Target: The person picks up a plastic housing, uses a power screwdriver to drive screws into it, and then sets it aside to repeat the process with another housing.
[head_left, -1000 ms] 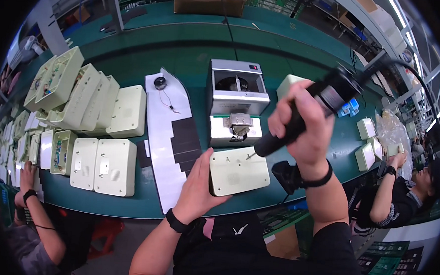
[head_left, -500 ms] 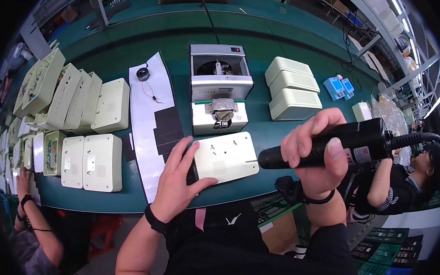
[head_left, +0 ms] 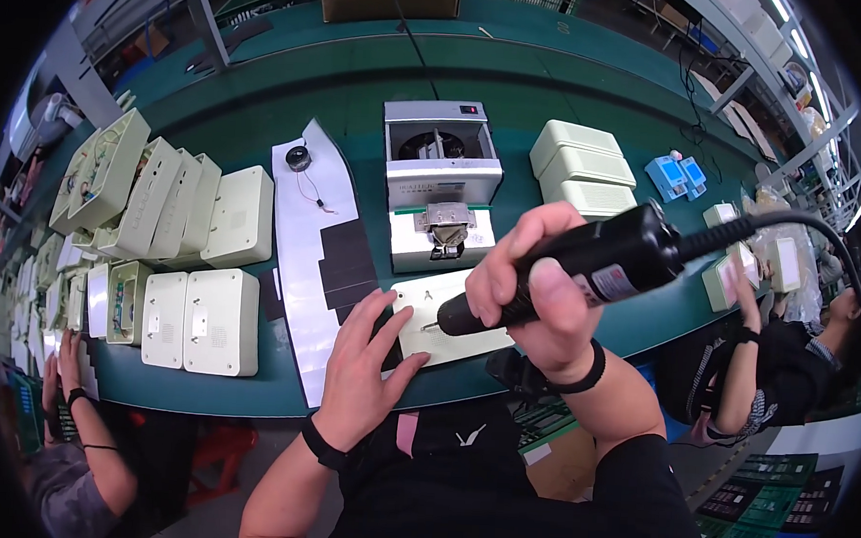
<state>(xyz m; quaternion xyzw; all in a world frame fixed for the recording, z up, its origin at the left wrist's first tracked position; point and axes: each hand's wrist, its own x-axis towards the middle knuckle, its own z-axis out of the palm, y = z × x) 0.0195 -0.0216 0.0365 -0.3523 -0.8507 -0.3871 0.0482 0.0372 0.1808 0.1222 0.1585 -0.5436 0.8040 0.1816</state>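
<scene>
A cream plastic casing (head_left: 467, 346) lies flat at the table's near edge, partly hidden by my right arm and the tool. My left hand (head_left: 369, 371) rests at its left end, fingers spread and thumb on the near edge. In my right hand (head_left: 537, 289) is a corded black electric screwdriver (head_left: 611, 254), my fingers wrapped round its body. It tilts down to the left. Its bit is over the casing's left part, near the lower left corner; whether it touches a screw I cannot tell. Beyond the casing stands a grey and white screw feeder (head_left: 444, 187).
Cream casings (head_left: 221, 321) stand stacked at left, and cream covers (head_left: 582, 155) at back right. A round black speaker (head_left: 299, 157) with wires lies on white paper (head_left: 298, 291), beside black sheets (head_left: 348, 265). Blue devices (head_left: 676, 178) sit farther right. Co-workers work at both sides.
The screwdriver has moved left, from the casing's right end to its left part. My left hand keeps its place on the casing. The right-hand co-worker's hand now reaches to cream casings.
</scene>
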